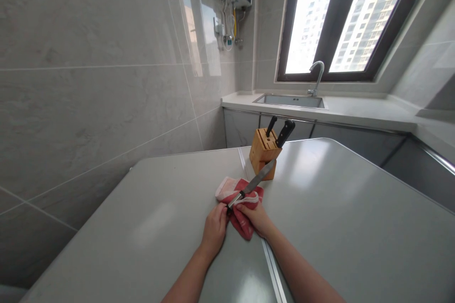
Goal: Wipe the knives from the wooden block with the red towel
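A kitchen knife [256, 179] points up and to the right, away from me, above the table. My left hand [215, 227] is closed on the end of its handle. In my right hand [256, 218] is a red and white cloth [245, 228], gripped beside the handle; part of it lies under the knife. Just beyond the blade tip stands a wooden knife block [265, 151], with two black-handled tools in its top. The larger black handle [285, 133] leans to the right.
A pale folding table [170, 199] with a metal seam [272, 265] down its middle spans the foreground. Behind it runs a counter [355, 109] with a sink [289, 100] and faucet [318, 78]. A tiled wall [106, 104] rises on the left.
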`<state>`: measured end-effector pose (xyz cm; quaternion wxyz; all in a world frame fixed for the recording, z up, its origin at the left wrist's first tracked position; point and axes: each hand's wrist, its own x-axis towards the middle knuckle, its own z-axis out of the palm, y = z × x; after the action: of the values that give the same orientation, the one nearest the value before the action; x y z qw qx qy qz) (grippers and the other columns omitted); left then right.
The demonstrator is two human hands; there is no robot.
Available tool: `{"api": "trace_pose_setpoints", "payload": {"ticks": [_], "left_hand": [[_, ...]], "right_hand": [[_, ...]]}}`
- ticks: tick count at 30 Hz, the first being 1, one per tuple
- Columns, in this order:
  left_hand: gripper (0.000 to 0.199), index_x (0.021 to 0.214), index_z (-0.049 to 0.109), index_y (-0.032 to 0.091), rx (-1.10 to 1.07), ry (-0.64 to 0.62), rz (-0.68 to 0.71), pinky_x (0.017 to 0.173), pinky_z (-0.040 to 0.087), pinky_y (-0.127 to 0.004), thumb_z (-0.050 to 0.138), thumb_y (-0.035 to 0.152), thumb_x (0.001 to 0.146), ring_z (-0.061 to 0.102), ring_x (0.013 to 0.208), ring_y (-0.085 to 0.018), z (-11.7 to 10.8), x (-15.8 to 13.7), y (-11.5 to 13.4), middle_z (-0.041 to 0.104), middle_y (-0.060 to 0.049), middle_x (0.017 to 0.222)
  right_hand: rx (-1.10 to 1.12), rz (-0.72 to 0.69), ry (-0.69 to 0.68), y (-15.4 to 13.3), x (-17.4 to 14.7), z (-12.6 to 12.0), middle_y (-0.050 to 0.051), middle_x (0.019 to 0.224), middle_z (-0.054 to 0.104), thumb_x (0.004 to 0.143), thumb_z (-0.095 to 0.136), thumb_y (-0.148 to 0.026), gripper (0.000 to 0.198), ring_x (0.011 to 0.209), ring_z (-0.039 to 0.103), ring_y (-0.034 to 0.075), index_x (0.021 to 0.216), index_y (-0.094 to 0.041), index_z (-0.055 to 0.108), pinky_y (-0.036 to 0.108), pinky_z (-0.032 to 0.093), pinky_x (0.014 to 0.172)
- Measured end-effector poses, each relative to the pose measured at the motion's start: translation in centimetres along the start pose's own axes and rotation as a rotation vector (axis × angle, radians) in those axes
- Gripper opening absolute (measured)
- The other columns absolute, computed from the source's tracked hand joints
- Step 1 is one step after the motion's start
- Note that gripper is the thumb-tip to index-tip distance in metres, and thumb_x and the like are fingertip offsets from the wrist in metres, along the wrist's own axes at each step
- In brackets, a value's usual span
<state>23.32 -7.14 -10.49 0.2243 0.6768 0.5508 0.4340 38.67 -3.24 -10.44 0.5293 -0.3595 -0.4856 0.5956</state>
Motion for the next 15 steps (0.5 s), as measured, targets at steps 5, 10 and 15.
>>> {"api": "trace_pose_setpoints", "payload": {"ticks": [5,10,15], "left_hand": [[0.041,0.072,0.049,0.02,-0.101,0.203,-0.077,0.055,0.038,-0.023,0.025,0.043,0.095,0.049,0.055,-0.014,-1.8,0.4,2.3,0.052,0.0,0.06],[0.042,0.06,0.045,0.019,0.072,0.335,0.037,0.051,0.031,-0.022,0.031,0.041,0.093,0.04,0.049,-0.011,-6.6,3.6,7.8,0.041,0.004,0.052],[0.043,0.055,0.045,0.019,0.317,0.365,0.176,0.051,0.027,-0.022,0.034,0.04,0.091,0.039,0.047,-0.01,-10.5,7.3,14.5,0.039,0.004,0.048]], "right_hand": [[-0.069,-0.003,0.001,-0.5,-0.2,0.2,0.009,0.096,0.071,0.063,0.078,-0.039,0.037,0.092,0.064,0.026,0.091,-0.018,0.067,0.044,0.045,0.092],[-0.055,-0.014,-0.035,-0.6,-0.3,0.1,0.007,0.099,0.071,0.064,0.077,-0.04,0.037,0.097,0.064,0.028,0.095,-0.021,0.067,0.045,0.044,0.094],[-0.086,-0.012,-0.016,0.1,0.0,-0.2,0.003,0.1,0.071,0.063,0.077,-0.041,0.034,0.1,0.063,0.03,0.094,-0.027,0.069,0.045,0.043,0.097]]}}
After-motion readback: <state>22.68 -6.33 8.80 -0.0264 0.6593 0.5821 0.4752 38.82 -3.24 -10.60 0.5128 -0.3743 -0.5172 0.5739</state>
